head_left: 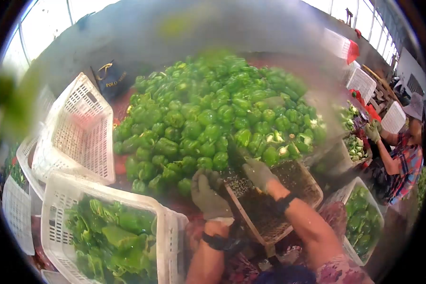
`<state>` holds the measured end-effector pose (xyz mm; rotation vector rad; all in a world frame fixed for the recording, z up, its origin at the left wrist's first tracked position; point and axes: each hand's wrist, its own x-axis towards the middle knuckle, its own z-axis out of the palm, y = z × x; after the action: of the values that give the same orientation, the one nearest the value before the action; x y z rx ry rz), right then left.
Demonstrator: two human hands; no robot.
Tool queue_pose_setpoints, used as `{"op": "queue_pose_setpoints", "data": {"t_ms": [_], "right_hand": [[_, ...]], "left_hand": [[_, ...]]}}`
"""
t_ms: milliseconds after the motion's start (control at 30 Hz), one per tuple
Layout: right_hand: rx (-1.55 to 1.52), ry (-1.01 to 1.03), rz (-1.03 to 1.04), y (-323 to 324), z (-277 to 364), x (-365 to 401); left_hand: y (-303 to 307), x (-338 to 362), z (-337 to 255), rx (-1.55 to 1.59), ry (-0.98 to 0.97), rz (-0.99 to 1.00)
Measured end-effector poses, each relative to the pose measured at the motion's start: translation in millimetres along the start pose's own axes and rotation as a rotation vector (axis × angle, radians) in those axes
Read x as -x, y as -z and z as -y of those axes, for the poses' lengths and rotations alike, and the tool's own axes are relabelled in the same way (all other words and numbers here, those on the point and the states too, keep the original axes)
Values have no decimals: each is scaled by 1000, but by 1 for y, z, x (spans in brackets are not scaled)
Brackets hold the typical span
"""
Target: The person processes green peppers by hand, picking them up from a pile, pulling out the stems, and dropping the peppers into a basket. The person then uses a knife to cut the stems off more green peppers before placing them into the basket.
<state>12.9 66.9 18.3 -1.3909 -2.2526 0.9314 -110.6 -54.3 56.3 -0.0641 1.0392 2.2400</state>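
Observation:
A large heap of green peppers [194,123] fills the middle of the view. My left hand [209,196], in a grey-green glove, is at the heap's near edge with its fingers curled; what it holds, if anything, is hidden. My right hand [259,174], gloved too, reaches over the far left part of a brown crate [296,182] with seeds and scraps in it. A dark green, blurred shape lies by the right fingertips, and I cannot make out whether they grip it. Cut peppers with pale insides [283,150] lie just beyond that hand.
At the lower left stands a white crate [52,208] of green pepper pieces, with an empty white crate [83,128] behind it. Another crate [349,189] of peppers is at the right. A co-worker [402,151] sits at far right. A dark bag [111,80] stands behind the heap.

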Motion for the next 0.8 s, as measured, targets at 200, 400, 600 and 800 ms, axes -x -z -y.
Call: {"op": "queue_pose_setpoints", "data": {"t_ms": [200, 400, 600, 800], "right_hand": [[-139, 235, -229, -23, 10, 58], [-38, 52, -114, -34, -6, 65], [-86, -12, -89, -6, -6, 50], [-150, 78, -86, -25, 5, 35]], "left_hand": [[3, -4, -3, 18, -29, -15], [9, -7, -4, 16, -49, -65], [13, -11, -4, 47, -38, -78], [10, -9, -1, 30, -28, -53]]}}
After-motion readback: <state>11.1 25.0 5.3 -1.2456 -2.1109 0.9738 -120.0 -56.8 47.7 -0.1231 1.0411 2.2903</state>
